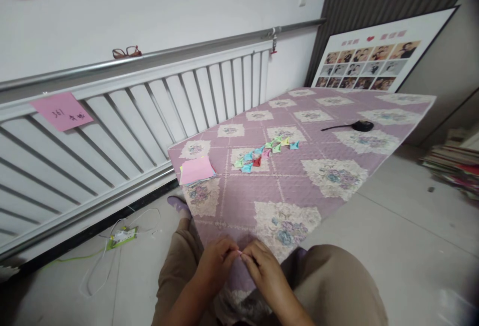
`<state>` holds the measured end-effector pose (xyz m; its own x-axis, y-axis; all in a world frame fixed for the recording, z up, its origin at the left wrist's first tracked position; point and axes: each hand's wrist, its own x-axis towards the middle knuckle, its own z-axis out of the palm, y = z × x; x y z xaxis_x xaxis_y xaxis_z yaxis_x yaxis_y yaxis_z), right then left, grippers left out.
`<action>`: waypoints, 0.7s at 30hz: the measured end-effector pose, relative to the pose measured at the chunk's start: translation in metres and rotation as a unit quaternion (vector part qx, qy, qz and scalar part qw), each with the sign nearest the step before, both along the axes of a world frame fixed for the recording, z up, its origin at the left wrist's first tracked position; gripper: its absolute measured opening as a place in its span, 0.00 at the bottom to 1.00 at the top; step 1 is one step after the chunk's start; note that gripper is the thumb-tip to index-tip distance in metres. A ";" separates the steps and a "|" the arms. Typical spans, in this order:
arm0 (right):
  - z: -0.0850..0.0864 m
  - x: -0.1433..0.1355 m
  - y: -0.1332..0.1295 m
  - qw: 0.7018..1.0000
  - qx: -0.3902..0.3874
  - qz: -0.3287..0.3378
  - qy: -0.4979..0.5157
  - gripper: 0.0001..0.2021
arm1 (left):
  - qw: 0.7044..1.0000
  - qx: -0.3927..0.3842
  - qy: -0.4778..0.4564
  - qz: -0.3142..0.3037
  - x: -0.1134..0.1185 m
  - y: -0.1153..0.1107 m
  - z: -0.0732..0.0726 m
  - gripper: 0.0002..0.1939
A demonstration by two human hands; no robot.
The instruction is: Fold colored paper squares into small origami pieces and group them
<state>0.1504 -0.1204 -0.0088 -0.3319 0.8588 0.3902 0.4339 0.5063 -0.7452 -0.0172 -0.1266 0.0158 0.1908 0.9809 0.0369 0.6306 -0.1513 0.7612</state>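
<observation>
At the near edge of the cloth-covered table, my left hand and my right hand meet at the fingertips. Both pinch a small piece of pink paper, mostly covered by the fingers. Farther up the cloth lie several small folded paper pieces in green, blue, pink, yellow and red, among them a red piece and a blue piece. A stack of square paper sheets, pink on top, rests near the table's left edge.
The table has a purple floral cloth. A black object with a thin handle lies at its right. A radiator runs along the wall. On the floor are a power strip and cables at left.
</observation>
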 end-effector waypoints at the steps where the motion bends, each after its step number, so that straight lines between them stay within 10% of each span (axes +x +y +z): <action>1: -0.001 0.000 0.000 1.000 -0.003 0.001 0.000 0.11 | 1.000 0.002 -0.006 -0.005 0.000 0.000 0.002 0.06; 14: 0.002 0.000 -0.002 1.000 -0.021 -0.004 0.004 0.09 | 0.999 -0.002 0.045 0.003 0.006 -0.005 -0.003 0.08; 21: 0.004 0.000 -0.001 0.996 -0.077 -0.027 0.034 0.12 | 0.989 -0.058 -0.125 0.062 0.009 -0.003 -0.004 0.06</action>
